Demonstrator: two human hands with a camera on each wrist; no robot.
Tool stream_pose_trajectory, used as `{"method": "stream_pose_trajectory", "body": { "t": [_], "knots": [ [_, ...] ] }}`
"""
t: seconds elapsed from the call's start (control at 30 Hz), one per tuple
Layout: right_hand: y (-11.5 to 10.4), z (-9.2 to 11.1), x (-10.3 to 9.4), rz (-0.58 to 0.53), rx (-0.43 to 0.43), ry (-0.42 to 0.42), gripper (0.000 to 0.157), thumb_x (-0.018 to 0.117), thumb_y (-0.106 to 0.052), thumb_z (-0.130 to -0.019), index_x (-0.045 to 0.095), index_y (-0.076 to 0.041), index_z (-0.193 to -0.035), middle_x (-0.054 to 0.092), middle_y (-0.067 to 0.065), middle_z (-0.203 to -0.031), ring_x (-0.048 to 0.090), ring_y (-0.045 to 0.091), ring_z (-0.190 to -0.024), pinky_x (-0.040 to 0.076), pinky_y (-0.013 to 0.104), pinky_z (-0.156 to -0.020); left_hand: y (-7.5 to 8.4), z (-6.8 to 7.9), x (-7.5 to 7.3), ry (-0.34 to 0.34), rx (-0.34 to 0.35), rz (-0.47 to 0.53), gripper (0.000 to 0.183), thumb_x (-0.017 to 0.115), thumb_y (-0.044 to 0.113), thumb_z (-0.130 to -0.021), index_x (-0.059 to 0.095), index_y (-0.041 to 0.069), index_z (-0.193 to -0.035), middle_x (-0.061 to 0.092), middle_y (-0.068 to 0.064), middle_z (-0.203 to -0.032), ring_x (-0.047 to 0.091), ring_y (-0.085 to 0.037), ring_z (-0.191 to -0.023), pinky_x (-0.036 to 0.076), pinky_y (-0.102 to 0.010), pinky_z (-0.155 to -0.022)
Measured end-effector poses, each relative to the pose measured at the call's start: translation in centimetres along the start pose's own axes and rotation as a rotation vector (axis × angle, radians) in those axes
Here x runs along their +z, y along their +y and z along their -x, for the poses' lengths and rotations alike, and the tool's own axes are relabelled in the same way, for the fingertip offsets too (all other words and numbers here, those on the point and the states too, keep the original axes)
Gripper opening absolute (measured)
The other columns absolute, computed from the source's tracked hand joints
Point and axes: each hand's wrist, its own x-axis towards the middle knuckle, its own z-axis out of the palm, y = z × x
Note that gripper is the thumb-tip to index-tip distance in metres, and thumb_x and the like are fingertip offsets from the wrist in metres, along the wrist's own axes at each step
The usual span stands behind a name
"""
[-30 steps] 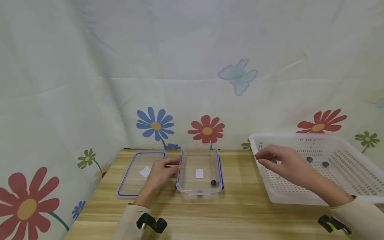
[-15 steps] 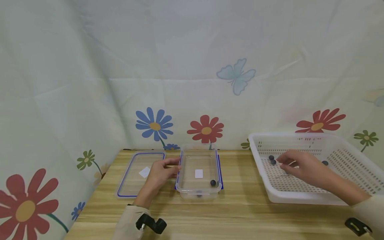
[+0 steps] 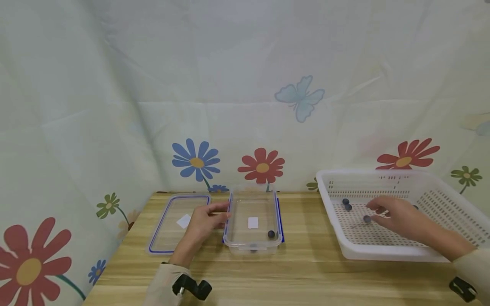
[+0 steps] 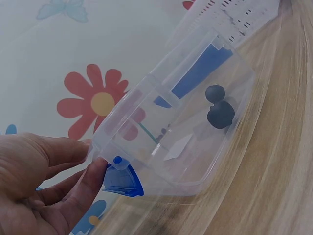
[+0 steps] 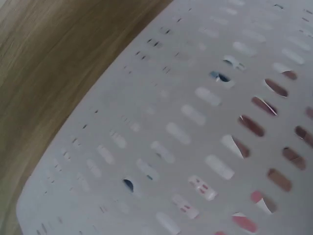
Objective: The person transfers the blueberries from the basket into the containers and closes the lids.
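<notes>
My left hand (image 3: 203, 222) grips the left rim of a clear plastic food container (image 3: 253, 246); in the left wrist view the fingertips pinch its corner beside a blue latch (image 4: 122, 180). Two dark blueberries lie inside, one blueberry (image 4: 221, 115) larger in that view than the other blueberry (image 4: 215, 92). Inside a white perforated basket (image 3: 346, 250), my right hand (image 3: 400, 219) hovers with thumb and fingers parted. Right at its thumb tip sits a blueberry (image 3: 367, 219). Two more blueberries (image 3: 347, 207) touch each other further left; another, partly hidden, shows behind the hand.
A clear lid (image 3: 164, 229) with a blue seal lies left of the container, a white label on it. The wooden table (image 3: 298, 272) runs back to a flowered curtain (image 3: 229, 63). The basket wall (image 5: 146, 112) fills most of the right wrist view.
My right hand has moved from the basket's left rim rightward and down into the basket, uncovering the blueberries it overlapped. My left hand stays at the container's rim.
</notes>
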Motion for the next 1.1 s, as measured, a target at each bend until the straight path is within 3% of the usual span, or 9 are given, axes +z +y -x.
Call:
{"method": "stream_pose_trajectory", "body": {
  "t": [0.23, 0.87, 1.1],
  "knots": [
    [0.8, 0.3, 0.4, 0.017, 0.073, -0.036, 0.032, 0.082, -0.007, -0.091, 0.071, 0.006, -0.118, 0.074, 0.016, -0.11, 0.071, 0.034, -0.098, 0.061, 0.058, -0.085, 0.0, 0.1, 0.1, -0.003, -0.011, 0.011, 0.034, 0.077, 0.0, -0.096, 0.074, -0.002, -0.13, 0.073, -0.017, -0.123, 0.074, -0.024, -0.1, 0.066, -0.036, -0.082],
    [1.5, -0.5, 0.7, 0.087, 0.112, -0.224, 0.05, 0.083, -0.015, -0.089, 0.067, 0.002, -0.134, 0.07, 0.022, -0.126, 0.067, 0.045, -0.112, 0.056, 0.066, -0.091, 0.1, -0.2, 0.0, -0.003, -0.011, 0.023, 0.035, 0.077, -0.001, -0.096, 0.073, -0.004, -0.131, 0.071, -0.022, -0.126, 0.074, -0.022, -0.098, 0.066, -0.035, -0.081],
    [1.9, -0.8, 1.1, 0.104, 0.112, -0.276, 0.051, 0.082, -0.014, -0.088, 0.068, -0.001, -0.135, 0.068, 0.024, -0.132, 0.059, 0.053, -0.125, 0.049, 0.073, -0.1, 0.2, -0.2, 0.0, 0.007, -0.025, -0.004, 0.034, 0.077, 0.001, -0.096, 0.074, -0.002, -0.13, 0.073, -0.016, -0.122, 0.074, -0.021, -0.097, 0.066, -0.035, -0.081]
  ]
}}
